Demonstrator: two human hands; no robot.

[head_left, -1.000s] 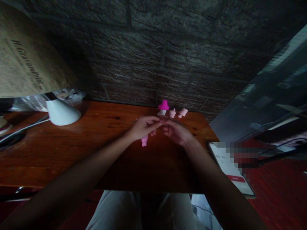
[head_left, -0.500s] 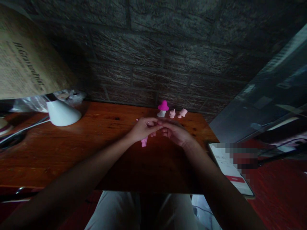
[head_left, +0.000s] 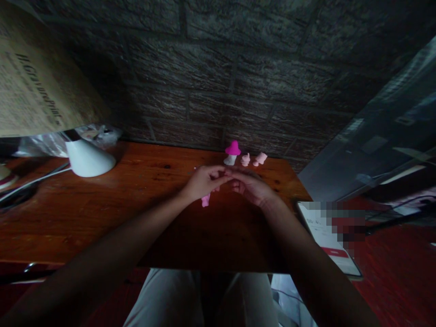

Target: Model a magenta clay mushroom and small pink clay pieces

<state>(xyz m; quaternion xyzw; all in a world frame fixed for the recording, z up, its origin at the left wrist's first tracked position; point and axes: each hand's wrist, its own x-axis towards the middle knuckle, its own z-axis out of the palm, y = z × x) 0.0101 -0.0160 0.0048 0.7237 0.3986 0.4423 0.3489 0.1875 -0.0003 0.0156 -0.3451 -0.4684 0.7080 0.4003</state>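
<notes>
A brown wooden table (head_left: 85, 204) is set against a dark wall (head_left: 211, 59) of rough blocks, and the scene is dimly lit. At the table's left, a lamp (head_left: 89, 160) with a white base is topped by a printed shade (head_left: 34, 86); clear plastic (head_left: 41, 147) is heaped behind it, and a white cord (head_left: 37, 181) is stretched out to its left. Near the wall, a mushroom (head_left: 232, 152) with a magenta cap is stood beside two pale pink figures (head_left: 245, 159). At the table's right edge a phone (head_left: 327, 236) is seen, its screen partly masked by blocks. Red floor (head_left: 391, 272) is shown at the lower right, and pale trousers (head_left: 170, 295) below the table's near edge.

The left hand (head_left: 206, 181) and right hand (head_left: 250, 186) are brought together over the table, in front of the figures, with fingers curled and fingertips meeting. Whether anything is gripped between them cannot be told. A pink piece (head_left: 205, 200) is partly covered by the left hand; whether it is touched cannot be made out.

Compared with half a second earlier, the joined pose is kept almost unchanged, and the lamp and table are seen slightly higher in the view. The mushroom and figures have been left in the same arrangement.
</notes>
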